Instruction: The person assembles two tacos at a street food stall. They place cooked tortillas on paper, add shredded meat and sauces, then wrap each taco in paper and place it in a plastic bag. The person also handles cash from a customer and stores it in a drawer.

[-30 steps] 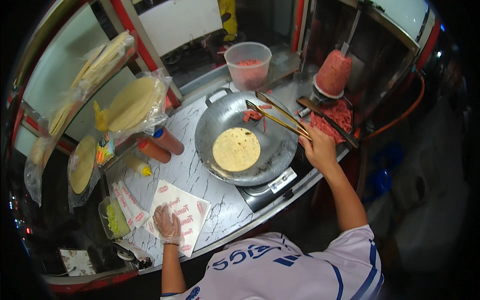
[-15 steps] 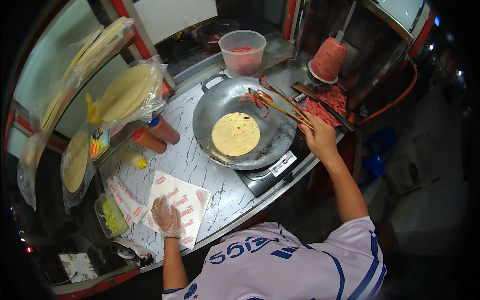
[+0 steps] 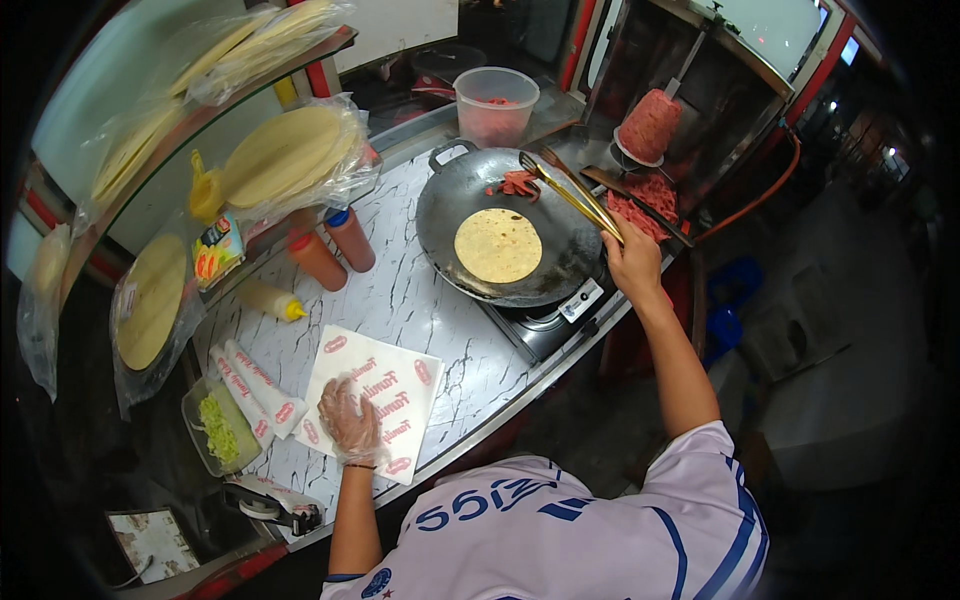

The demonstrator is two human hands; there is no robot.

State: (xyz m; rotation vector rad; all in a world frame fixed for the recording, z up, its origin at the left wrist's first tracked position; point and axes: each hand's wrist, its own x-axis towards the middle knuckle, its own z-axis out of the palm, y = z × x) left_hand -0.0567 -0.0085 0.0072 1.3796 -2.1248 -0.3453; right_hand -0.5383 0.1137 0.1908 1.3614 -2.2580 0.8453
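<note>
My right hand (image 3: 633,262) grips gold-coloured metal tongs (image 3: 572,198), their tips over the far right part of a dark wok (image 3: 566,235). A small heap of reddish meat strips (image 3: 517,184) lies in the wok beside the tips. Nearer to me, a round flatbread (image 3: 498,246) with a few brown spots lies flat on the wok's bottom. My left hand (image 3: 351,418), in a clear plastic glove, rests with its fingers stretched out on a stack of white printed paper sheets (image 3: 412,380).
Sauce bottles (image 3: 320,262), wrapped rolls (image 3: 262,388) and a tub of shredded greens (image 3: 218,430) stand left. Bagged flatbreads (image 3: 285,155) fill the shelf. A meat cone (image 3: 648,130) stands over shaved meat (image 3: 645,212) at right, with a clear bucket (image 3: 496,105) behind the wok.
The tongs have come off the meat strips, which now lie bunched in the wok. My left hand stays on the paper. The whole view has shifted slightly.
</note>
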